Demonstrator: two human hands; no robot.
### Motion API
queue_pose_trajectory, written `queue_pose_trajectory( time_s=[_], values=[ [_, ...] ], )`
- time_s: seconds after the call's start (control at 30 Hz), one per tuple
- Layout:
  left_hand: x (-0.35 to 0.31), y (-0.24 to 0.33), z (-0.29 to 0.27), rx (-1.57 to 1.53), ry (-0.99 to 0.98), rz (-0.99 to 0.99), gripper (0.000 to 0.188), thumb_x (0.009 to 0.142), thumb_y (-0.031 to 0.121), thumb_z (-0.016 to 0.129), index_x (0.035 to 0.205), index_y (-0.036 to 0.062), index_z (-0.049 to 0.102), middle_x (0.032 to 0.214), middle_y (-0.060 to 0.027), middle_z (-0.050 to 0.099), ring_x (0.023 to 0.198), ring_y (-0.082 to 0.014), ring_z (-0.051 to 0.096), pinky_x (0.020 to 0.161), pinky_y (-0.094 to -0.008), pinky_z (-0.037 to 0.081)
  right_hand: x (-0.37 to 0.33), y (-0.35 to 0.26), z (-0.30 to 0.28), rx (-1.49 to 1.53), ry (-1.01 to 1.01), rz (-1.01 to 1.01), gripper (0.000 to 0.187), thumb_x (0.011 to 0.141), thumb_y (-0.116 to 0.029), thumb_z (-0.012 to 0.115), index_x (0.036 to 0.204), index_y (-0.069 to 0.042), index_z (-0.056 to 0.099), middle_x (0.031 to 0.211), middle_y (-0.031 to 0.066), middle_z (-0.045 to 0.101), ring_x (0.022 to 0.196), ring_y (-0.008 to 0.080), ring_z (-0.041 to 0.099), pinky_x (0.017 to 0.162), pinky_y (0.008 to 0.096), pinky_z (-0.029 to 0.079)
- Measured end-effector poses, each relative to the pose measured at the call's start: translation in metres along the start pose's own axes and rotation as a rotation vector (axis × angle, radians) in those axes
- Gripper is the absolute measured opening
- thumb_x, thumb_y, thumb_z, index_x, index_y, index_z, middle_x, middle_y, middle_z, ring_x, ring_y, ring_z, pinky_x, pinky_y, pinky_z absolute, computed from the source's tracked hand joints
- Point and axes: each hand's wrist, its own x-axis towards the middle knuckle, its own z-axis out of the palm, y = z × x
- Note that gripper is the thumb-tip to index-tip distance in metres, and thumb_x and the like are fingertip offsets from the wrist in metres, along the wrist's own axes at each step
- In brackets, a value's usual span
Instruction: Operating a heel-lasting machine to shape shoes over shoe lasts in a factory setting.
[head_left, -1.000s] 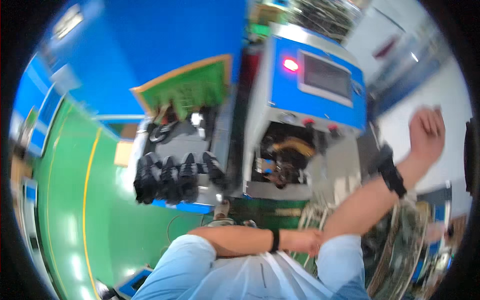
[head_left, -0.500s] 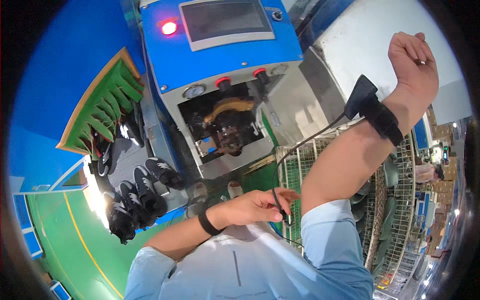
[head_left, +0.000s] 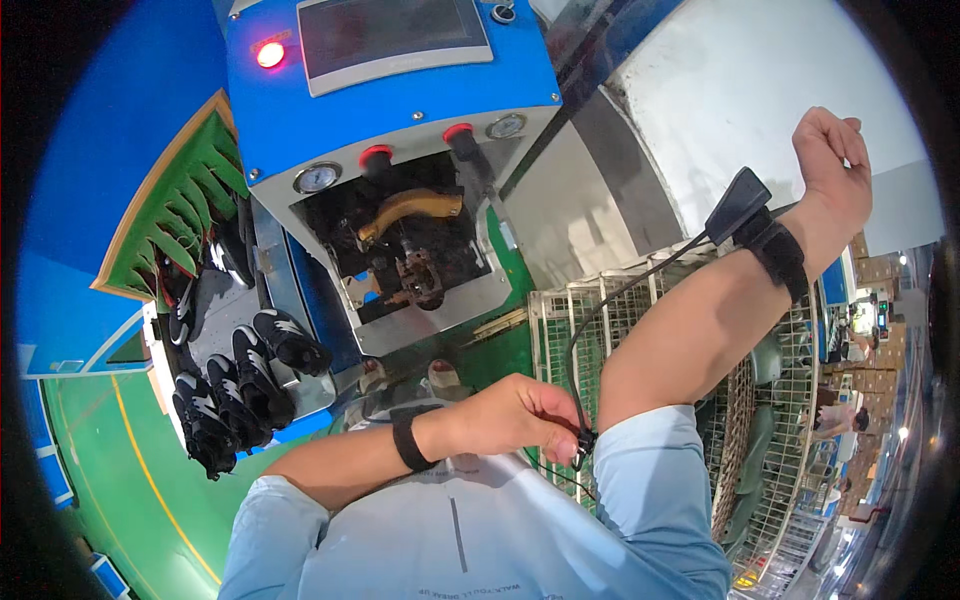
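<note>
My left hand (head_left: 515, 415) reaches across my body to my right elbow. Its thumb and fingertips pinch a black cable (head_left: 577, 352) at a small dark fitting. The cable runs up along my right forearm to a black wedge-shaped device (head_left: 740, 205), which a black strap (head_left: 778, 258) holds at my right wrist. Raised at the upper right, my right hand (head_left: 832, 165) is curled into a fist in front of a white surface, with nothing visible in it. A thin black band (head_left: 408, 443) circles my left wrist.
Ahead stands a blue machine (head_left: 400, 105) with a screen, a lit red lamp (head_left: 271, 54), gauges and a curved yellowish part inside. Several black shoes (head_left: 262, 375) rest on a grey shelf at left, beside a green-lined rack (head_left: 180, 205). A white wire cart (head_left: 640, 300) is at right.
My left fingers have closed in on the cable's fitting beside my elbow. My raised right fist has dropped slightly. The machine and shoes appear shifted left as the view turned.
</note>
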Motion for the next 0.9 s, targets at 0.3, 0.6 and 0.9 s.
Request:
queue_pose_trajectory(
  time_s=[0.3, 0.6, 0.9],
  values=[
    [0.02, -0.004, 0.005, 0.037, -0.026, 0.067, 0.016, 0.087, 0.003, 0.08, 0.102, -0.0014, 0.073, 0.096, -0.0058, 0.075, 0.089, -0.0103, 0.068, 0.081, -0.0266, 0.056, -0.006, -0.007, -0.008, -0.035, 0.004, 0.028, 0.027, 0.089, 0.003, 0.041, 0.113, -0.003, 0.052, 0.054, -0.0082, 0.035, 0.047, 0.0074, 0.035, 0.056, 0.0289, 0.034],
    [0.015, 0.008, 0.01, 0.384, 0.061, 0.042, 0.019, 0.087, 0.006, 0.081, 0.103, -0.0016, 0.074, 0.103, -0.0059, 0.076, 0.092, -0.01, 0.068, 0.082, -0.0272, 0.055, -0.01, 0.008, -0.011, 0.015, -0.019, 0.092, 0.034, 0.087, 0.006, 0.041, 0.116, -0.004, 0.054, 0.058, -0.008, 0.036, 0.048, 0.0073, 0.037, 0.057, 0.0284, 0.034],
    [0.008, -0.005, 0.009, 0.161, -0.051, 0.06, 0.016, 0.087, 0.002, 0.079, 0.102, -0.0034, 0.074, 0.105, -0.0098, 0.075, 0.093, -0.0127, 0.068, 0.083, -0.0282, 0.056, -0.011, 0.014, -0.013, 0.037, 0.012, 0.104, 0.034, 0.086, 0.008, 0.042, 0.115, -0.005, 0.054, 0.058, -0.0082, 0.036, 0.048, 0.0068, 0.036, 0.056, 0.0285, 0.034]
  ],
)
